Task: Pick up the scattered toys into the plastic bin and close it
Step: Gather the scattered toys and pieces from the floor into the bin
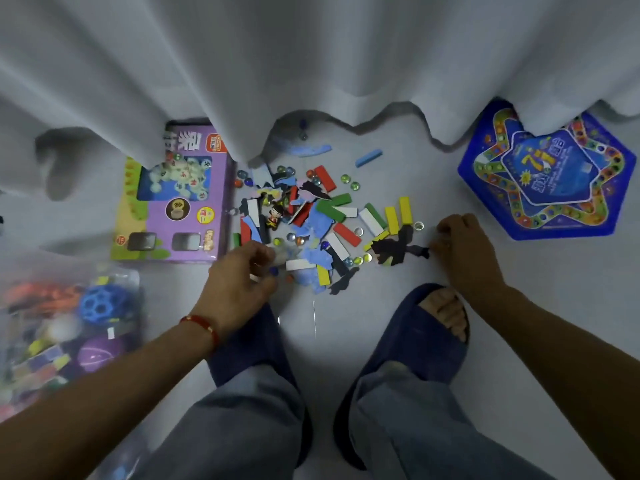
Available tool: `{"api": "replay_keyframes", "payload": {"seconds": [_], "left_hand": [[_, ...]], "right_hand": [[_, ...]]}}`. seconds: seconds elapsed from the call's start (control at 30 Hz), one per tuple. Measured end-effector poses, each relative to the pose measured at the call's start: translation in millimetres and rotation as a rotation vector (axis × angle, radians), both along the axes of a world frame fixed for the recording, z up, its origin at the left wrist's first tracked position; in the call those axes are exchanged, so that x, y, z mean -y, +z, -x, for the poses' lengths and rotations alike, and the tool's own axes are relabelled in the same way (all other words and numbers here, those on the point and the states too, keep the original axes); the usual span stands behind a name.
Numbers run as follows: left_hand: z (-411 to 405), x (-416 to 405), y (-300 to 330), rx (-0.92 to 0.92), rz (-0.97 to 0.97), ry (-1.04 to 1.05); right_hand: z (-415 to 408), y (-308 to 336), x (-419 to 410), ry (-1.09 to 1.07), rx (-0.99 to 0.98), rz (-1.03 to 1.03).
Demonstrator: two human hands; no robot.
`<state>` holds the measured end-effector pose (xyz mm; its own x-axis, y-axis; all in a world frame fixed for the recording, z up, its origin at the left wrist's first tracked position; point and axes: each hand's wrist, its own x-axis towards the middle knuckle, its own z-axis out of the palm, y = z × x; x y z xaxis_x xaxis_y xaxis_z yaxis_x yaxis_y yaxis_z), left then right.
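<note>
A heap of scattered toys (322, 220) lies on the pale floor: coloured blocks, glass marbles, foam cut-outs and a small figurine (275, 216). My left hand (242, 282) is at the heap's near left edge, fingers curled round small pieces, with a white block and a blue marble (273, 270) showing at the fingertips. My right hand (460, 247) is at the heap's right edge, fingers curled, pinching the tip of a black foam cut-out (398, 247). The clear plastic bin (133, 282) stands at the lower left, holding a blue lattice ball (98, 304), a purple ball and blocks. No lid is visible.
A purple game box (173, 209) lies left of the heap. A blue star-shaped game board (543, 174) sits at the right, partly under the white curtain (311, 64) hanging across the back. My feet in blue slippers (426, 327) stand just in front of the heap.
</note>
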<state>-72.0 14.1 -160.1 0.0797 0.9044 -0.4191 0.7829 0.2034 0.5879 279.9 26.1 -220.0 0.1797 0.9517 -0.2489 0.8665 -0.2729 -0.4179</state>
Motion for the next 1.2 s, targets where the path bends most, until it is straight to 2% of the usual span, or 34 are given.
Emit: {"api": "replay_keyframes", "payload": {"seconds": [0.13, 0.23, 0.37, 0.43, 0.5, 0.53, 0.57, 0.63, 0.67, 0.7, 0.73, 0.77, 0.8, 0.9, 0.93, 1.03, 1.2], "left_hand": [[-5, 0, -19, -0.115, -0.151, -0.254], [-8, -1, -25, -0.143, -0.192, -0.286], [-18, -11, -30, -0.153, -0.199, -0.335], [-24, -16, -32, -0.14, -0.206, -0.331], [-28, -21, -34, -0.164, -0.208, -0.353], [-29, -23, -35, -0.193, -0.212, -0.386], [-29, -25, -35, -0.225, -0.225, -0.429], [-32, -26, -35, -0.273, -0.28, -0.54], [-33, -27, -36, -0.289, -0.306, -0.603], [-35, -28, -38, -0.306, -0.318, -0.668], [-36, -29, -40, -0.331, -0.314, -0.725], [-37, -31, -43, -0.365, -0.301, -0.766], [-38, -33, -46, -0.394, -0.295, -0.79], [-40, -37, -52, -0.421, -0.309, -0.824], [-41, -38, -53, -0.431, -0.312, -0.836], [-39, -44, -56, -0.426, -0.328, -0.839], [-43, -49, -53, -0.329, -0.362, -0.858]], "right_hand": [[2, -4, -6, 0.01, -0.04, -0.135], [14, 2, -11, 0.062, -0.134, -0.157], [23, -7, -16, 0.154, -0.054, -0.115], [23, -7, -17, 0.113, -0.052, -0.136], [23, -5, -17, -0.062, -0.155, -0.157], [23, -3, -15, -0.211, -0.272, -0.163], [22, -2, -15, -0.41, -0.488, -0.158], [23, 6, -15, -0.828, -1.175, -0.055], [22, 9, -12, -0.917, -1.459, 0.028], [20, 10, -10, -0.926, -1.603, 0.092], [21, 12, -9, -0.879, -1.636, 0.141], [24, 13, -10, -0.802, -1.578, 0.151], [27, 12, -11, -0.695, -1.423, 0.126], [31, 5, -16, -0.146, -0.58, 0.011], [32, 2, -15, 0.013, -0.412, -0.021], [33, -2, -10, 0.337, -0.262, -0.007], [37, -11, -16, 0.507, -0.134, -0.052]]}}
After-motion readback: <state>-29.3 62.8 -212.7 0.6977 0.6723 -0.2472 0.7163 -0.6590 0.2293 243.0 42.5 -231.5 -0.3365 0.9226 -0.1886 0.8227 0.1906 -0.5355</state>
